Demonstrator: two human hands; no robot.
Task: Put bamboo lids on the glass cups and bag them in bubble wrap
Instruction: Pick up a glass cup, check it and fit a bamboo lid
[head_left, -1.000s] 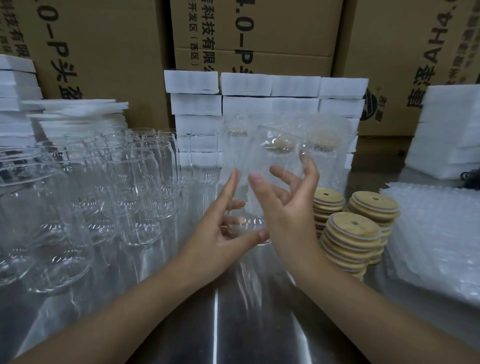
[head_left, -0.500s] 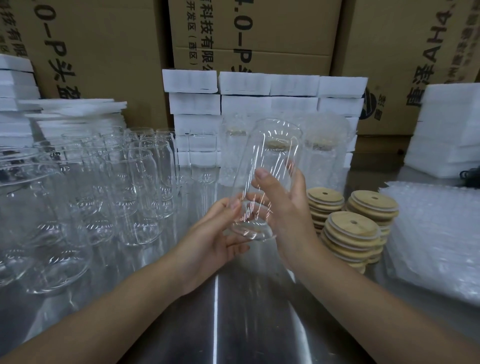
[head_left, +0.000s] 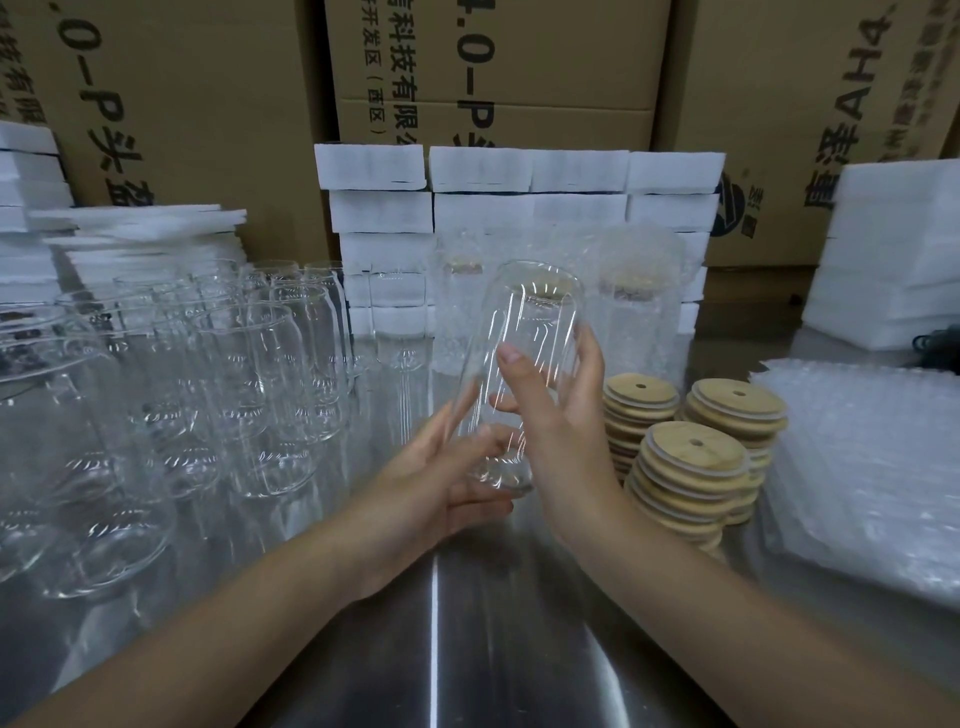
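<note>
Cartons (head_left: 493, 78) marked "0-P", "AHA" behind glass cup (head_left: 524, 312)

Dim overhead light, bright glare streak on steel table (head_left: 434, 623), wide-angle edge distortion.

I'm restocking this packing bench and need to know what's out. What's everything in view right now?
held glass cup: one, clear, centre, between both hands
empty glass cups: many, clear, table left
bamboo lids: three stacks, tan, right of hands
bubble wrap: one pile, clear, far right
wrapped cups: at least two, clear, back centre
foam blocks: stacks, white, back
cardboard boxes: several, brown, behind
table: one, steel
left hand: holds cup's base
right hand: grips cup's side
</note>
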